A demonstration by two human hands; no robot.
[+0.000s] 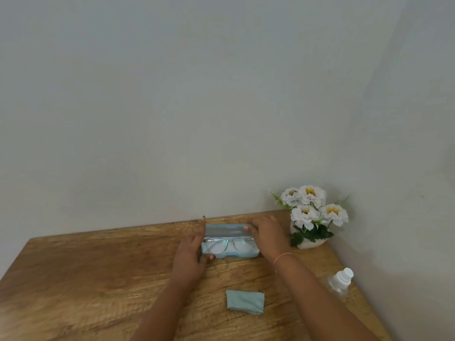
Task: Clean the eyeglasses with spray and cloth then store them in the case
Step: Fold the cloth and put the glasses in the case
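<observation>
Room left, crowding right
Tabletop opens leftward; flower pot, spray bottle and wall crowd the right.

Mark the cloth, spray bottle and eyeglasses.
cloth (245, 301): head view, centre of the folded square.
spray bottle (343, 276): head view, white cap.
eyeglasses (229, 243): head view, bridge between the lenses.
</observation>
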